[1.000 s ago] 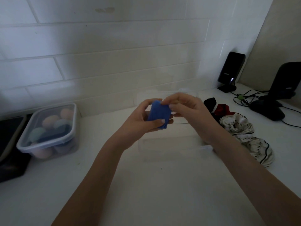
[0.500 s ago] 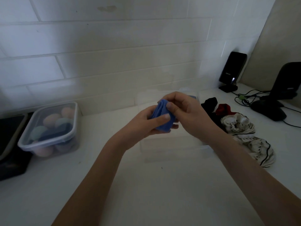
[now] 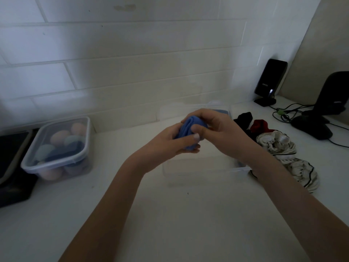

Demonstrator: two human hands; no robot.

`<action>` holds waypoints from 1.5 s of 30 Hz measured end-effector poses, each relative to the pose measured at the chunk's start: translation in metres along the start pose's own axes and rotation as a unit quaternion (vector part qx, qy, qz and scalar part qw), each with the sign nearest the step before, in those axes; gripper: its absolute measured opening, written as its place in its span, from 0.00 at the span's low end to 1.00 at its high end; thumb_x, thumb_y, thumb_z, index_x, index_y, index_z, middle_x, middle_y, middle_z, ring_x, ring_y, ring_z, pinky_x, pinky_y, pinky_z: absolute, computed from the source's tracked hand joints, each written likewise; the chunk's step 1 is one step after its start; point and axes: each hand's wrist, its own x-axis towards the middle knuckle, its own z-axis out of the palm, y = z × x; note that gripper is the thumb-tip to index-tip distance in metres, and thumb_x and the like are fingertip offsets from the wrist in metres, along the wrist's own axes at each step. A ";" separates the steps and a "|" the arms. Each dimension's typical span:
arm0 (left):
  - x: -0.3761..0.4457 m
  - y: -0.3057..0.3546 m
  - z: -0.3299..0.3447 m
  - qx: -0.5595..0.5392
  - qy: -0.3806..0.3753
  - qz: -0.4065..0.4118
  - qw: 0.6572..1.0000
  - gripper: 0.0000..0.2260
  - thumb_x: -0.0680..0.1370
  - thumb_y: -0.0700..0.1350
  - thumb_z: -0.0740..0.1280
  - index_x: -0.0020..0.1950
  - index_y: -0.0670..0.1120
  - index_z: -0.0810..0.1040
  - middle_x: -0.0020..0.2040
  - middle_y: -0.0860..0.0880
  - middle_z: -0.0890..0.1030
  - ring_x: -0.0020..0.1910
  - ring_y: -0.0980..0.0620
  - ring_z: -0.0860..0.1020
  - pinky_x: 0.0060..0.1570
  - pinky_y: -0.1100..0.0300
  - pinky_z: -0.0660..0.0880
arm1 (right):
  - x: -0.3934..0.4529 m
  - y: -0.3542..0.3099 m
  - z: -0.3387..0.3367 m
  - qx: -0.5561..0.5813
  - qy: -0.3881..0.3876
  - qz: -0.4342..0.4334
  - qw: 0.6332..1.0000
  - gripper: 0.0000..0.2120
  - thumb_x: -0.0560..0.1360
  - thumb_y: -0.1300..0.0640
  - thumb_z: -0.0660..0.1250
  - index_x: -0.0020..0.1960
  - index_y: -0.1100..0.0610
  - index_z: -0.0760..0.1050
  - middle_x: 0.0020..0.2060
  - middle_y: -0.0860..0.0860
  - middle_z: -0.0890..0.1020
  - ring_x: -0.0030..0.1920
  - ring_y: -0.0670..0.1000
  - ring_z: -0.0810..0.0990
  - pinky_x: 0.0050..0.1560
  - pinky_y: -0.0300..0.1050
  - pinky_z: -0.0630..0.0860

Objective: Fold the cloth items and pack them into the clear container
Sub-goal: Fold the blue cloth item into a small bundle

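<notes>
A white counter (image 3: 170,224) is seen from above, backed by a wall (image 3: 132,63) of white tiles. Two bare forearms reach in from the bottom edge and meet over the middle of the counter.

A clear container (image 3: 198,167) stands on the counter directly under the hands; its walls are faint and hard to trace, and a bit of blue is glimpsed at its far end. A lidded box (image 3: 56,148) filled with pale, rounded pieces is set at the left, well apart from the container, with a dark object (image 3: 13,167) just beside it at the frame's edge.

To the right of the container, white cloths (image 3: 287,157) with dark trim are heaped loosely, and a black cloth (image 3: 243,119) and a red cloth (image 3: 261,126) are bunched just behind them. Farther right, a dark stand (image 3: 321,118) and a black speaker (image 3: 270,82) are placed near the wall, with cables (image 3: 283,114) trailing between them.

A blue cloth (image 3: 186,129), folded into a small bundle, is held in the air above the container. It is cupped from below by the left hand (image 3: 170,144), whose thumb is pressed onto its front. The right hand (image 3: 215,129) is curled over the top, with its fingers closed on the bundle's upper fold.
</notes>
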 end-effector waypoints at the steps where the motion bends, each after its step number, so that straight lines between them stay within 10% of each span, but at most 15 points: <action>1: 0.000 0.001 -0.001 -0.018 0.002 -0.007 1.000 0.09 0.77 0.43 0.62 0.56 0.49 0.74 0.53 0.49 0.79 0.49 0.57 0.80 0.52 0.61 0.78 | 0.000 0.000 -0.002 0.001 -0.002 0.002 1.000 0.06 0.75 0.59 0.64 0.51 0.53 0.76 0.46 0.48 0.81 0.50 0.46 0.79 0.52 0.42 0.77; 9: -0.002 -0.001 -0.004 -0.031 -0.041 -0.010 0.999 0.15 0.76 0.49 0.59 0.62 0.50 0.71 0.59 0.50 0.79 0.57 0.51 0.80 0.57 0.60 0.77 | -0.001 0.002 -0.008 0.034 -0.008 0.021 0.999 0.12 0.75 0.62 0.65 0.57 0.50 0.75 0.52 0.51 0.81 0.52 0.44 0.81 0.52 0.38 0.78; 13: 0.000 -0.004 -0.004 0.153 0.002 0.044 0.987 0.11 0.79 0.43 0.63 0.60 0.53 0.72 0.54 0.52 0.80 0.54 0.56 0.80 0.53 0.62 0.77 | 0.001 0.002 -0.005 -0.009 0.083 0.003 0.996 0.11 0.73 0.64 0.69 0.54 0.55 0.77 0.46 0.53 0.82 0.45 0.46 0.81 0.45 0.37 0.79; 17: 0.004 -0.013 -0.009 0.303 0.104 0.085 0.943 0.13 0.73 0.49 0.63 0.52 0.42 0.76 0.45 0.40 0.80 0.45 0.40 0.77 0.48 0.43 0.74 | 0.001 0.004 -0.005 -0.009 0.111 0.013 0.994 0.11 0.72 0.61 0.70 0.54 0.58 0.76 0.39 0.57 0.82 0.40 0.49 0.81 0.42 0.41 0.79; 21: 0.007 -0.013 -0.017 0.290 0.151 0.135 0.935 0.13 0.71 0.45 0.67 0.49 0.37 0.77 0.42 0.36 0.80 0.39 0.46 0.76 0.44 0.46 0.74 | 0.007 -0.006 -0.008 0.148 0.158 0.213 0.953 0.20 0.78 0.42 0.55 0.46 0.58 0.74 0.33 0.57 0.78 0.31 0.53 0.78 0.31 0.45 0.78; 24: 0.007 -0.014 -0.018 0.295 0.138 0.167 0.931 0.10 0.71 0.38 0.70 0.52 0.41 0.81 0.44 0.47 0.83 0.43 0.59 0.79 0.47 0.62 0.76 | 0.003 -0.004 -0.007 0.129 0.051 0.350 0.926 0.27 0.77 0.36 0.50 0.49 0.57 0.75 0.33 0.59 0.83 0.27 0.52 0.81 0.24 0.39 0.76; 30: 0.005 -0.014 -0.025 0.345 0.144 0.190 0.908 0.23 0.67 0.26 0.66 0.51 0.51 0.82 0.55 0.54 0.80 0.57 0.58 0.77 0.59 0.68 0.70 | -0.004 0.008 -0.002 0.184 -0.005 0.320 0.929 0.15 0.75 0.48 0.65 0.58 0.55 0.74 0.41 0.50 0.82 0.32 0.44 0.80 0.32 0.36 0.77; 39: 0.011 -0.033 -0.014 0.238 0.282 0.135 0.919 0.20 0.62 0.23 0.56 0.29 0.46 0.79 0.30 0.53 0.80 0.33 0.57 0.80 0.37 0.68 0.77 | -0.007 0.012 0.028 -0.004 0.006 0.339 0.941 0.05 0.75 0.63 0.65 0.46 0.54 0.72 0.39 0.57 0.85 0.31 0.50 0.84 0.32 0.42 0.81; 45: 0.011 -0.029 -0.015 0.272 0.263 0.138 0.915 0.16 0.61 0.25 0.56 0.29 0.42 0.79 0.26 0.53 0.78 0.27 0.58 0.76 0.31 0.68 0.74 | -0.006 0.008 0.027 -0.014 -0.106 0.318 0.942 0.12 0.76 0.47 0.64 0.56 0.50 0.73 0.44 0.48 0.84 0.41 0.46 0.84 0.43 0.41 0.80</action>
